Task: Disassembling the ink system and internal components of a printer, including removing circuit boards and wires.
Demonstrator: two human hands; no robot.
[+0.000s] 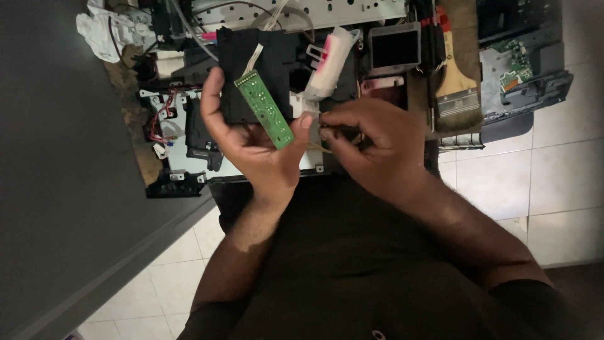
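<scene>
My left hand (pixel 251 141) holds a narrow green circuit board (pixel 264 109) between thumb and fingers, with a white flat cable running up from its top end. The board sits in front of a black plastic part (pixel 264 63). My right hand (pixel 374 141) is right beside it, fingers pinched together on a thin pale strip or wire (pixel 318 148) near the board's lower end; what exactly it grips is too small to tell.
A dismantled machine lies beyond the hands: a metal chassis (pixel 182 160) with red wires, a white and pink plastic piece (pixel 327 63), a small dark screen unit (pixel 394 48). A paintbrush (pixel 458 82) rests at right. White cloth (pixel 104 31) far left. Tiled floor below.
</scene>
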